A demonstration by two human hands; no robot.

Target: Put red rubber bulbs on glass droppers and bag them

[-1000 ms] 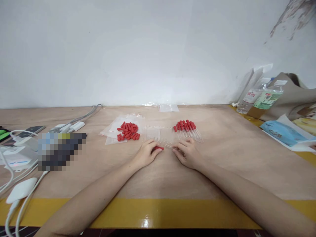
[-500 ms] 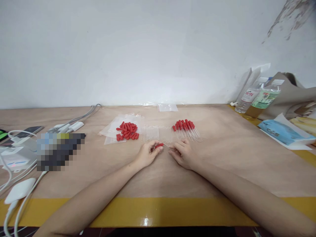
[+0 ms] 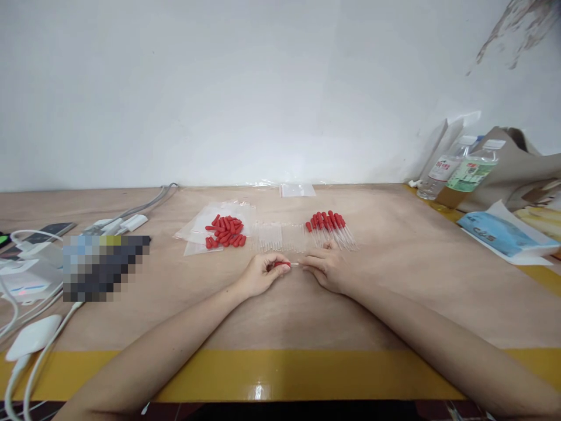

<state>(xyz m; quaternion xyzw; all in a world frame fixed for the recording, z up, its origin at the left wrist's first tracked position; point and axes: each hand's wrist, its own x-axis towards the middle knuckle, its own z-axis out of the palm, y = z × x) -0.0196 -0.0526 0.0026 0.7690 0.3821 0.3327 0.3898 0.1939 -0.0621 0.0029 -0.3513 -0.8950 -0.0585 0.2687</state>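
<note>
My left hand (image 3: 265, 273) is closed on a red rubber bulb (image 3: 281, 264), pinched between thumb and fingers. From the bulb's right end a thin clear glass dropper tube (image 3: 295, 265) runs toward my right hand (image 3: 328, 268), whose closed fingers grip its other end. Just beyond my hands lie loose clear dropper tubes (image 3: 276, 237) in a row. A pile of red bulbs (image 3: 227, 231) rests on clear plastic bags (image 3: 199, 227) to the left. Several droppers with red bulbs fitted (image 3: 329, 222) lie side by side to the right, bulbs pointing away from me.
Chargers and white cables (image 3: 33, 280) crowd the left side, near a phone (image 3: 50, 232) and a blurred-out patch. Two bottles (image 3: 471, 172) and a blue packet (image 3: 495, 234) stand or lie at the right. A small plastic bag (image 3: 298, 190) is by the wall.
The bulb and tube now line up nearly level, where the tube was slanted before. My right hand's fingers have straightened somewhat, and both hands sit slightly nearer me.
</note>
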